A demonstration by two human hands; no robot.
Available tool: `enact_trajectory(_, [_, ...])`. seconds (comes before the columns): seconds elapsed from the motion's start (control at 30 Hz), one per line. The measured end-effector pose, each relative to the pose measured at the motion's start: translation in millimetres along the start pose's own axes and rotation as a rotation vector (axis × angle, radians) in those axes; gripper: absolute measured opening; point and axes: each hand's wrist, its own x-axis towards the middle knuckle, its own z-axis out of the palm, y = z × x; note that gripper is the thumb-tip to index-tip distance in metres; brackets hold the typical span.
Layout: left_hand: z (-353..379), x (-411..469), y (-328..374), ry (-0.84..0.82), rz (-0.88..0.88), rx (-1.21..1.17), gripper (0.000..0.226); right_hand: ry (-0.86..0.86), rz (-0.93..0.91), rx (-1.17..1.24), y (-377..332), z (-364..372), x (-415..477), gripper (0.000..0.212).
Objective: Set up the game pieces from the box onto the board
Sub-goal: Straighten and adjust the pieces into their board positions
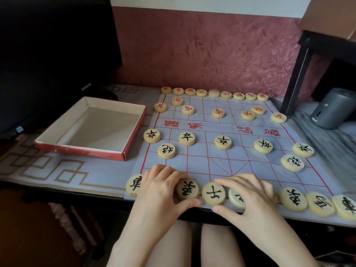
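Right hand [252,195] over half-hidden piece [235,199]

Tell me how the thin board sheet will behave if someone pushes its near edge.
The board sheet looks thin and creased, so it would probably buckle rather than slide stiffly. The round pieces lying on it may hold it down somewhat, yet they would likely shift with any wrinkle. It seems light, probably floppy if lifted.
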Motion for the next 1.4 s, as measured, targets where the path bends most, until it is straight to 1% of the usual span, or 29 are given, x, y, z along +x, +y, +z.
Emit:
enact_trajectory(0.13, [-1.2,-2.2,-0.8,-0.060,0.025,-0.040,0.056,0.015,-0.004,0.001,-0.4,2.0,-0.3,0.041])
enact_trajectory(0.23, [-6.8,-7.1,1.6,-0.151,0.046,-0.104,0.055,0.025,-0.005,-0.006,-1.1,2.7,-0.4,0.041])
enact_trajectory(0.3, [-10.2,-9.7,3.9,-0.186,0.090,-0.147,0.056,0.030,-0.008,-0.008,0.2,4.0,-0.9,0.041])
enact_trajectory(0.4, [-10.3,-9.6,6.7,-0.137,0.087,-0.151,0.056,0.037,-0.015,0.010,1.5,5.5,-1.5,0.042])
enact_trajectory(0.5, [-6.6,-7.9,6.6,-0.014,0.043,-0.083,0.061,0.040,-0.020,0.008,1.9,6.1,-1.7,0.043])
enact_trajectory(0.6, [-4.3,-6.6,5.5,0.044,-0.010,-0.008,0.066,0.052,-0.024,0.003,2.5,6.1,-1.9,0.043])
enact_trajectory(0.67, [-2.3,-6.7,4.3,0.048,-0.035,0.011,0.060,0.055,-0.023,0.005,3.2,6.8,-2.3,0.043])
enact_trajectory(0.77, [-0.2,-7.2,3.6,0.043,-0.016,-0.022,0.048,0.072,-0.017,0.020,3.9,8.7,-2.8,0.044])
enact_trajectory(0.93, [-7.4,-11.7,4.1,-0.004,0.032,-0.084,0.056,0.108,-0.023,-0.003,0.5,7.4,-1.4,0.043])
enact_trajectory(1.03, [-10.1,-12.3,4.9,-0.046,0.038,-0.109,0.057,0.106,-0.009,0.002,2.2,8.3,-1.9,0.043])
enact_trajectory(1.2, [-4.6,-11.3,1.7,0.000,-0.004,-0.037,0.066,0.103,-0.001,-0.008,2.3,7.8,-1.4,0.048])
enact_trajectory(1.3, [-1.1,-9.9,-0.4,0.026,-0.008,-0.016,0.060,0.118,-0.003,0.000,0.8,7.7,-0.5,0.044])
enact_trajectory(1.4, [0.4,-9.7,-2.8,0.028,0.006,-0.014,0.054,0.095,0.002,0.003,2.0,9.8,-1.2,0.047])
